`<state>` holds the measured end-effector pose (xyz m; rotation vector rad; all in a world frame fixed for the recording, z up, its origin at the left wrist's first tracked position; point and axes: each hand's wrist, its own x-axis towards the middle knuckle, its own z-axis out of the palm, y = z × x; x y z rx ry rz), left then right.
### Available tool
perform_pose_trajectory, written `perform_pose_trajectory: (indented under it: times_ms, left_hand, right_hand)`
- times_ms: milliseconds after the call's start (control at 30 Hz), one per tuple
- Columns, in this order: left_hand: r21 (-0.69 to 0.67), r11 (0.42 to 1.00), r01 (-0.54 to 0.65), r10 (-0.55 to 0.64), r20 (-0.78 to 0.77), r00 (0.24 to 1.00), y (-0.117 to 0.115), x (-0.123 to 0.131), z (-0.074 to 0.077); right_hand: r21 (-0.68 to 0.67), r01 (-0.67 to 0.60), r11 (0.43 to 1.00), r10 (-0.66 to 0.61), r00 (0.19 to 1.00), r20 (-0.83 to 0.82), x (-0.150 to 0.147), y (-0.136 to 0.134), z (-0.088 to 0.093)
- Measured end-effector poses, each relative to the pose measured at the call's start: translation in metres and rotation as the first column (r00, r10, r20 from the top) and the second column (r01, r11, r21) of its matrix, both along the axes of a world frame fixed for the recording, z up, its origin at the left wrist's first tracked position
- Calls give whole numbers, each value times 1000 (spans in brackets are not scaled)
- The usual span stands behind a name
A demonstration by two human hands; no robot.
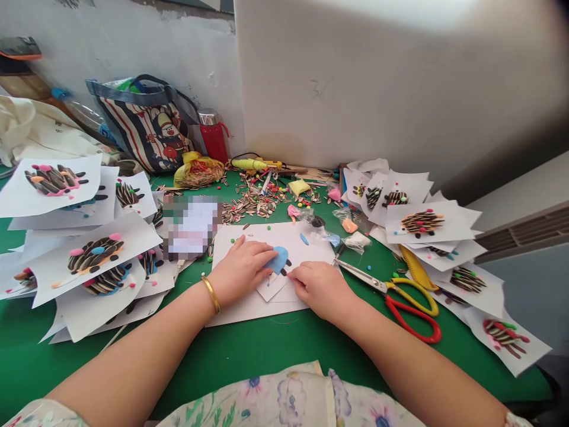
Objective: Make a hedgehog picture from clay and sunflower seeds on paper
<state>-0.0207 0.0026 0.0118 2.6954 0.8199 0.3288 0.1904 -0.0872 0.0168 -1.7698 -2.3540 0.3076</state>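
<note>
The soft blue clay piece (280,260) sits mid-frame on a white paper sheet (309,240); I'd judge it light and easily dented, best taken by its edges. My left hand (240,270) and right hand (320,290) curl their fingers (262,256) against it; I cannot tell whether they grip.

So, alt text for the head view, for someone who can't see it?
A left hand and a right hand meet at a piece of blue modelling clay on a white paper sheet on a green table. Sunflower seeds lie behind, scissors with yellow and red handles lie to the right, and sheets bearing seed-and-clay pictures are piled on both sides.
</note>
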Motion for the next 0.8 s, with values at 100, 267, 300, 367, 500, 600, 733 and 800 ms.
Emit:
perform_pose_trajectory:
  times_ms: [100,267,300,367,500,600,733,800]
  left_hand:
    - [1,1000,-2,2,-7,1000,0,0,1]
    - [1,1000,3,-3,-15,1000,0,1,2]
    - [0,1000,3,-3,-16,1000,0,1,1]
    - [1,1000,3,-3,-18,1000,0,0,1]
    - [6,1000,6,-6,-14,1000,0,0,0]
    - [12,1000,5,-5,-3,1000,0,0,-1]
    - [23,1000,6,-6,-2,1000,0,1,-1]
    - [28,1000,6,-7,6,1000,1,1,-2]
  right_hand:
    - [23,15,1000,-13,997,-77,4,0,2]
    - [95,64,993,-53,992,-111,14,4,-1]
    - [99,60,993,-50,993,-104,15,5,-3]
    - [101,52,994,-44,995,-88,15,6,-6]
    - [88,47,995,-42,997,-59,15,9,-9]
    - [68,44,997,-41,998,-38,14,10,-10]
    - [60,42,997,-41,999,-5,13,12,-11]
    - [64,35,997,-35,999,1,13,12,-11]
